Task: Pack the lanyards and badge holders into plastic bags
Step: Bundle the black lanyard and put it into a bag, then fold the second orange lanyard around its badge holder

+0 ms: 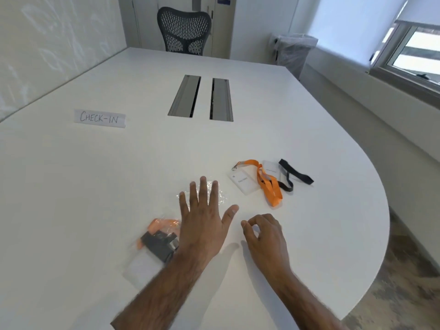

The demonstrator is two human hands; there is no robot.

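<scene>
Near edge, left: filled plastic bag point(154, 244), partly under the left hand point(202, 225).
Ahead of left hand: empty clear bag point(214, 194), flat.
Right of centre: orange lanyard point(267, 184), black lanyard point(294, 175) and two badge holders point(242, 183), clustered.
Mid-table: two cable slots point(202, 97); CHECK-IN sign point(99, 118) far left.
Open surface: bare table point(119, 175) between these.

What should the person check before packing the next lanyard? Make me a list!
1. Empty plastic bag within reach: ok, under the left hand.
2. Bag mouth open: cannot tell.
3. Orange lanyard loose on the table: ok.
4. Badge holder beside it: ok.
5. Right hand free: cannot tell, fingers curled.
6. Filled bag out of the way: ok, off to the left.
</scene>
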